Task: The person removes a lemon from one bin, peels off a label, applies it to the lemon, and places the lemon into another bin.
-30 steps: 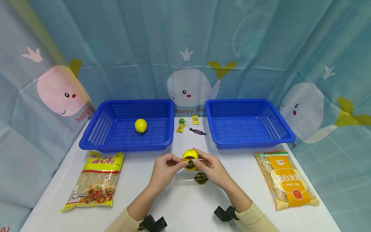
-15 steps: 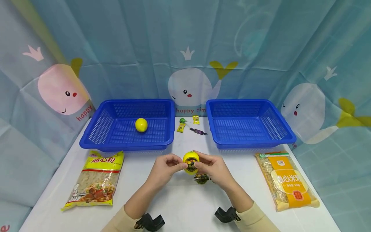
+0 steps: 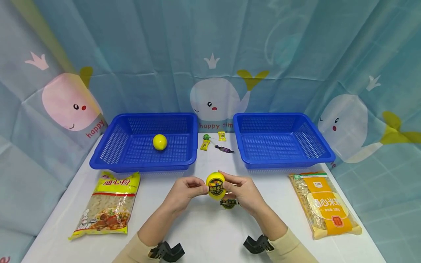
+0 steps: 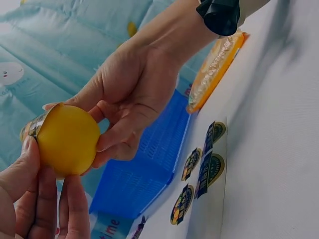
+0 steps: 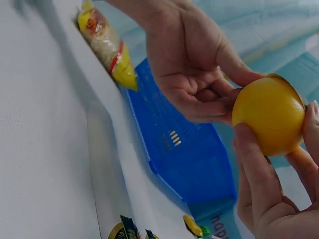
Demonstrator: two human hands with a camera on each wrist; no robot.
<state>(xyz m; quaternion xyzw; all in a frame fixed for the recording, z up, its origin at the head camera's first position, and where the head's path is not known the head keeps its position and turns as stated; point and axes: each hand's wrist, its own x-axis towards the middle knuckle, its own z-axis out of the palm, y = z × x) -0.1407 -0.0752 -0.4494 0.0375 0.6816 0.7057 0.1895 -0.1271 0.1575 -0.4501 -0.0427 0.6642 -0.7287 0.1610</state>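
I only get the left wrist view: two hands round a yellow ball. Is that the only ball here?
Observer: No. A second ball lies in the left basket.
Visitor: What is on the front of the one in the hands?
Observer: The held ball has a dark round sticker facing the person.
Visitor: Anything else lying about that I miss?
Observer: A few wrapped sweets lie on the table between the two baskets.
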